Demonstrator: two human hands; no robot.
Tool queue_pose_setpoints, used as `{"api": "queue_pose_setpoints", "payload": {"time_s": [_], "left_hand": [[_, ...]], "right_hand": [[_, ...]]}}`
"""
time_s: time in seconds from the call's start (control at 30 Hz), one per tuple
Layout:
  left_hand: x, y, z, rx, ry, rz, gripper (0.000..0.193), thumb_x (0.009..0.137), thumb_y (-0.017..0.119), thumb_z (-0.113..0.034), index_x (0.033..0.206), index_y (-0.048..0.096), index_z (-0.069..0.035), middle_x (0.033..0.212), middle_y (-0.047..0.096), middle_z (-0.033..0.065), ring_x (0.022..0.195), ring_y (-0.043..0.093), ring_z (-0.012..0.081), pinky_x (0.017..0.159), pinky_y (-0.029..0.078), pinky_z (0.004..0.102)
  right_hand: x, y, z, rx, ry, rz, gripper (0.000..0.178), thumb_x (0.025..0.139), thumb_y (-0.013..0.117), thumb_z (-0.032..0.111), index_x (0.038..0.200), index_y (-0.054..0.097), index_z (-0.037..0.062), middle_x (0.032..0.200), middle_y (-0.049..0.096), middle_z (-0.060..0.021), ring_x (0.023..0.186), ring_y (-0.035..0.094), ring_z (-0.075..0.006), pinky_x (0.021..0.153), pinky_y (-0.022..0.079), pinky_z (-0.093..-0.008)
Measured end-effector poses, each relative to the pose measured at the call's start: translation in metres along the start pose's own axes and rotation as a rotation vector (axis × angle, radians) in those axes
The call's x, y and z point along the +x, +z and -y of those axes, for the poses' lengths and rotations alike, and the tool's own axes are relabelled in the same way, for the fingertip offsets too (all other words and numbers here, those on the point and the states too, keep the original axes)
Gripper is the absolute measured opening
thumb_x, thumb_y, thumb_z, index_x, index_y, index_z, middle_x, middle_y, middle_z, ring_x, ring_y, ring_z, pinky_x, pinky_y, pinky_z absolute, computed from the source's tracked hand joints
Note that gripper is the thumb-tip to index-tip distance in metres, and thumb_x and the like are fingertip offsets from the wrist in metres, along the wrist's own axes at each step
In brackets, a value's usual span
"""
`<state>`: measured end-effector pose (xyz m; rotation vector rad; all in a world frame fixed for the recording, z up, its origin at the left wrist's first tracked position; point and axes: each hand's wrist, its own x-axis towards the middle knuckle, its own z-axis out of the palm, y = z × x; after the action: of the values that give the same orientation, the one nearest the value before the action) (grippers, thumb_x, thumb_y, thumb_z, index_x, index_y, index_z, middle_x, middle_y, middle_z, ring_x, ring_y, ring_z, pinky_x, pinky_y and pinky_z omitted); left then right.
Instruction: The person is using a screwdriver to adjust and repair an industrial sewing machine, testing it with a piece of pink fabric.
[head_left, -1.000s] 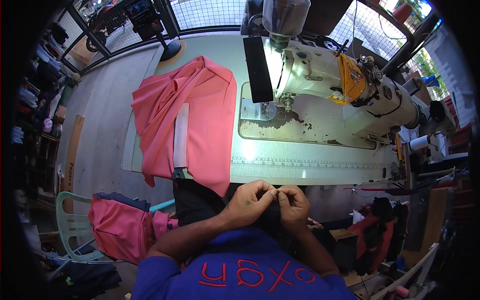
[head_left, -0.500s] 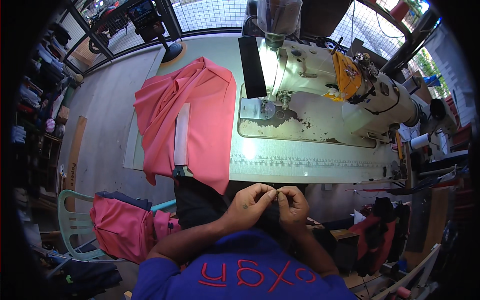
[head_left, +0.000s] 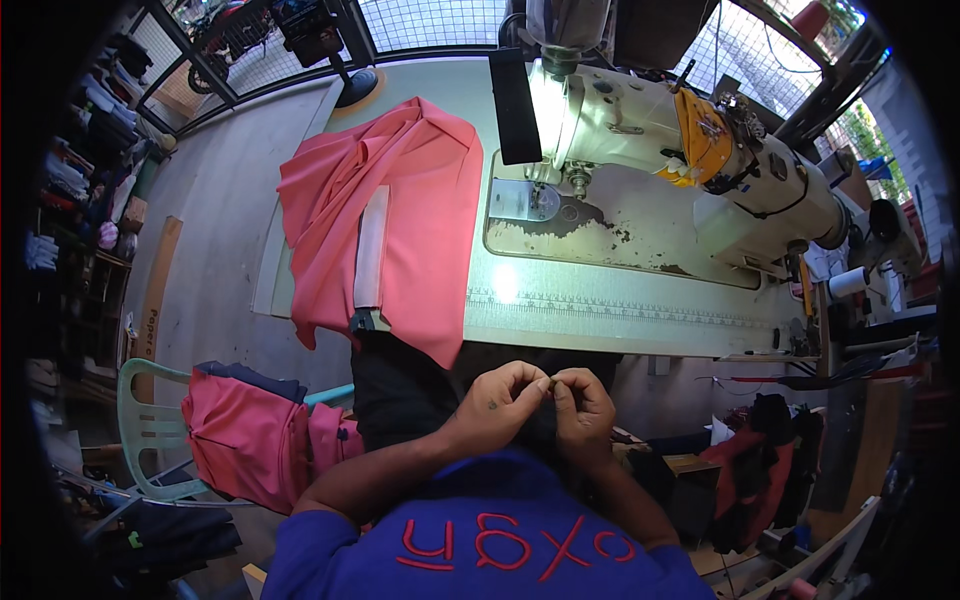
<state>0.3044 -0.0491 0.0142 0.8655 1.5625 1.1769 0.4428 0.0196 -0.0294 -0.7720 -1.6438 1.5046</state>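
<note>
Close in front of my body, just off the table's near edge, my left hand [head_left: 498,404] and my right hand [head_left: 583,412] meet fingertip to fingertip. Thumb and forefinger of each are pinched together on something small and dark, too small to name. Ahead and to the left, pink fabric [head_left: 430,225] lies in folds on the sewing table, one corner hanging over the edge. A pale strip [head_left: 371,248] runs lengthwise on the fabric, with a dark piece at its near end. Neither hand touches the fabric.
An industrial sewing machine [head_left: 630,120] with a lit needle area stands at the table's back right. A ruler scale [head_left: 620,308] runs along the tabletop [head_left: 560,328]. At left, a green plastic chair [head_left: 135,430] holds more pink fabric [head_left: 240,435]. Cloth piles line the far left.
The view has shifted slightly, so the table and machine sit a little higher and further right. Both hands stay pinched together in nearly the same place.
</note>
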Motion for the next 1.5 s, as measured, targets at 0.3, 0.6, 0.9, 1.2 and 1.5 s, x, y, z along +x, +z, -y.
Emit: {"api": "queue_pose_setpoints", "payload": {"time_s": [0.3, 0.6, 0.9, 1.2, 1.5], "left_hand": [[-0.007, -0.008, 0.025, 0.035, -0.086, 0.128, 0.018, 0.097, 0.053, -0.019, 0.096, 0.057, -0.001, 0.083, 0.058, -0.0001, 0.075, 0.054, 0.0059, 0.066, 0.043, 0.0208], [-0.015, -0.002, 0.012, 0.196, 0.435, -0.154, 0.014, 0.082, 0.067, 0.001, 0.095, 0.061, 0.000, 0.088, 0.062, 0.0111, 0.086, 0.063, 0.0186, 0.074, 0.050, 0.0279], [-0.008, -0.003, 0.027, 0.167, 0.473, -0.095, 0.012, 0.086, 0.065, -0.001, 0.097, 0.060, 0.000, 0.097, 0.062, 0.0097, 0.086, 0.060, 0.0150, 0.074, 0.049, 0.0258], [-0.005, 0.015, 0.034, -0.396, 0.221, -0.126, 0.009, 0.095, 0.056, -0.007, 0.099, 0.061, 0.000, 0.101, 0.059, 0.0047, 0.092, 0.054, 0.0094, 0.081, 0.045, 0.0231], [-0.002, 0.023, 0.041, -0.328, 0.261, -0.220, 0.012, 0.096, 0.055, -0.008, 0.101, 0.061, 0.001, 0.105, 0.059, 0.0072, 0.095, 0.055, 0.0117, 0.085, 0.045, 0.0250]], "right_hand": [[-0.011, -0.006, -0.004, 0.213, 0.168, 0.084, 0.008, 0.093, 0.057, 0.004, 0.099, 0.057, -0.0008, 0.089, 0.059, -0.0036, 0.080, 0.056, -0.0079, 0.074, 0.047, -0.0212], [-0.013, -0.007, -0.008, 0.843, 0.681, 0.157, 0.014, 0.096, 0.053, 0.012, 0.101, 0.058, 0.0003, 0.085, 0.061, -0.0054, 0.072, 0.056, -0.0108, 0.071, 0.048, -0.0252], [-0.009, 0.001, 0.017, 0.352, 0.495, 0.118, 0.015, 0.095, 0.056, 0.012, 0.100, 0.062, -0.0009, 0.084, 0.064, -0.0024, 0.073, 0.055, -0.0059, 0.069, 0.046, -0.0203], [-0.003, 0.006, 0.025, 0.036, 0.289, 0.010, 0.012, 0.089, 0.062, 0.007, 0.097, 0.066, -0.0014, 0.083, 0.066, -0.0044, 0.075, 0.059, -0.0068, 0.067, 0.048, -0.0228], [0.010, 0.006, 0.034, -0.230, 0.000, -0.039, 0.009, 0.083, 0.065, 0.002, 0.091, 0.065, -0.0007, 0.085, 0.067, -0.0131, 0.076, 0.066, -0.0218, 0.068, 0.051, -0.0288]]}}
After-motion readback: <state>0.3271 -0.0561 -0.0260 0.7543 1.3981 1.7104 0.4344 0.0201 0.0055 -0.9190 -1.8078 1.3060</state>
